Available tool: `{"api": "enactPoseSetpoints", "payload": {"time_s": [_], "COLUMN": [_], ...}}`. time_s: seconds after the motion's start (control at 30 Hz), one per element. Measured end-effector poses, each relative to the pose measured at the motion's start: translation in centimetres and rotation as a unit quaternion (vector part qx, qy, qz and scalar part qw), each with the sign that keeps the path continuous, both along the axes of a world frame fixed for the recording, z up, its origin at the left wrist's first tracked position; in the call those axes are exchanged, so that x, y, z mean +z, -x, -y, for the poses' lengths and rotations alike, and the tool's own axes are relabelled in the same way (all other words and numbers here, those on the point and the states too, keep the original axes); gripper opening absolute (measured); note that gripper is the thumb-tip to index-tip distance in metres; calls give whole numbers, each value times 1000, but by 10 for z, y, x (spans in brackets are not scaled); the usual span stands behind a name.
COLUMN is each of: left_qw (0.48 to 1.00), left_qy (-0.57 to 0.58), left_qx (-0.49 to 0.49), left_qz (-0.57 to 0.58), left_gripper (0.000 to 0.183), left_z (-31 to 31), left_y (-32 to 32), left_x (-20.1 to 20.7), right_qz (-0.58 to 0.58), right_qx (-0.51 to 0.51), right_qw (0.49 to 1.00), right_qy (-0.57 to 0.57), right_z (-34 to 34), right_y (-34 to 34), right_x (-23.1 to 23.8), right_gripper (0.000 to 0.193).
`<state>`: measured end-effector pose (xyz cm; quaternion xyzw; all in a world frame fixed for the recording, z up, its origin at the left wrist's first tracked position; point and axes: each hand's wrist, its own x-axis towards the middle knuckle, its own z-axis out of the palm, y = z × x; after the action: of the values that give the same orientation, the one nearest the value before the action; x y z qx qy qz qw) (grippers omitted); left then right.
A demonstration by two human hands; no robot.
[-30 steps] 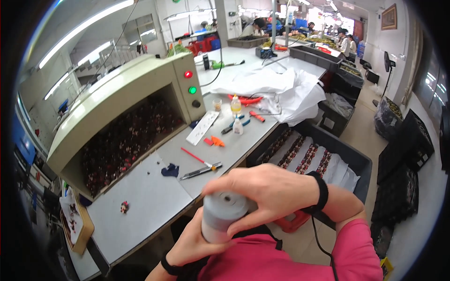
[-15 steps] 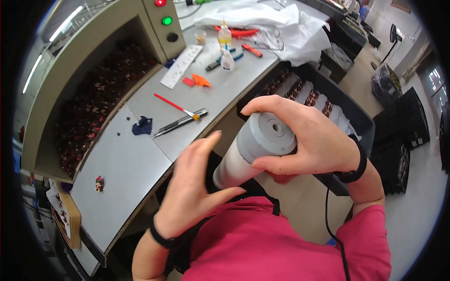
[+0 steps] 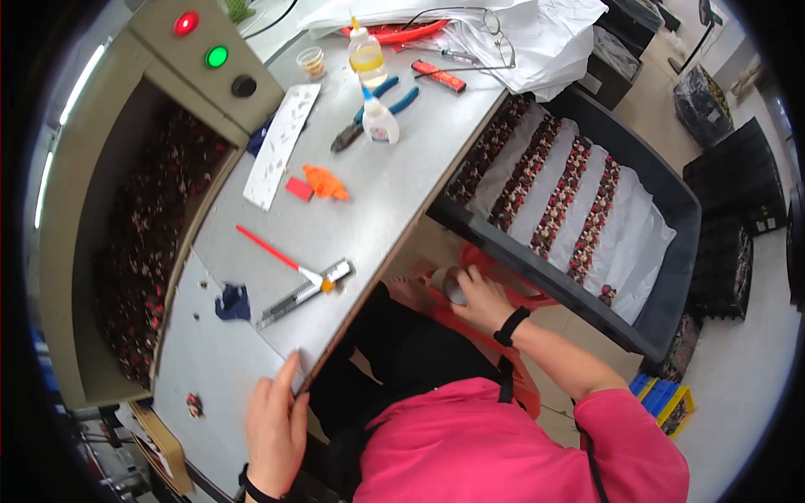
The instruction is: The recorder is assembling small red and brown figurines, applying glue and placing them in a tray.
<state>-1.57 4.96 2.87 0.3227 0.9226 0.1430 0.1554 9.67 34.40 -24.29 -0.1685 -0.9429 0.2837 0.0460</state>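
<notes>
Low beside the table, my right hand (image 3: 484, 300) is closed around a white bottle with a grey round end (image 3: 454, 287). Most of the bottle is hidden by distance and my fingers. My left hand (image 3: 275, 423) lies at the table's near edge, fingers stretched out and holding nothing. Farther left on the table (image 3: 360, 226) stands a tiny dark-haired figurine (image 3: 194, 406). Closer to the middle are a utility knife (image 3: 293, 300), a red-handled brush (image 3: 277, 251) and a dark blue scrap (image 3: 233, 302).
A black crate (image 3: 563, 295) holds rows of small figurines on white sheets at right. Below it is a red stool (image 3: 524, 381). A beige machine (image 3: 101, 109) full of figurines stands left. Glue bottles (image 3: 380, 124), pliers (image 3: 345, 137) and glasses (image 3: 506, 49) lie on the table.
My right hand has lowered the bottle from in front of me to beside the stool. My left hand has moved away from it to the table edge. The view has shifted.
</notes>
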Motion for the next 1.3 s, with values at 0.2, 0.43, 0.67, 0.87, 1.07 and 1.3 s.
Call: {"api": "enactPoseSetpoints", "payload": {"time_s": [0.2,0.43,0.67,0.87,1.07,1.3], "left_qw": [998,996,994,992,989,916], "left_qy": [1,-18,13,-13,11,-23], "left_qx": [27,33,75,96,108,297], "left_qz": [61,80,81,80,103,271], "left_gripper": [37,40,37,39,37,35], "left_z": [-18,-20,-24,-23,-19,-12], "left_y": [0,3,2,3,5,3], "left_x": [23,13,18,13,10,11], "right_qz": [60,15,-38,-75,-114,-143], "right_qx": [-67,-134,-87,-36,11,47], "right_qw": [996,896,924,939,953,969], "right_qy": [26,423,371,333,280,198], "right_z": [-5,-19,-11,26,49,56], "right_y": [66,104,200,257,291,270], "right_x": [-135,-277,-293,-297,-296,-281], "right_gripper": [40,35,34,33,32,32]}}
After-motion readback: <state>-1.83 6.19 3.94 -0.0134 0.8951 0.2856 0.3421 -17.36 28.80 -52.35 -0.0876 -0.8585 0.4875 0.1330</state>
